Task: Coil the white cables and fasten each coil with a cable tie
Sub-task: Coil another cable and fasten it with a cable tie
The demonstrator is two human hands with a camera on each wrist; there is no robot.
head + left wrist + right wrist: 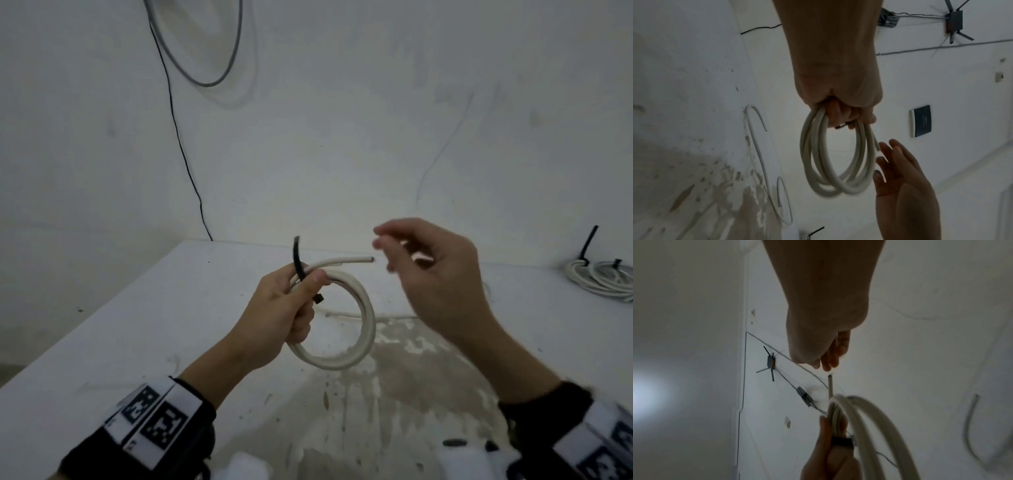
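My left hand (291, 305) grips a coil of white cable (363, 329) held above the table, with a black cable tie (298, 262) pinned against the coil under the thumb. The tie's tail sticks up and its head (318, 298) hangs below the thumb. The cable's free end (359, 259) points right from the coil. My right hand (411, 253) hovers just right of that end, fingers loosely spread, holding nothing. In the left wrist view the coil (830, 162) hangs from my curled fingers. In the right wrist view the cable end (830, 382) sits just below my fingertips (828, 365).
Coiled white cables (603, 279) with black ties lie at the table's right edge. One loose white cable (342, 314) lies on the white table (137, 325) behind the coil. A black wire (178, 137) runs down the back wall.
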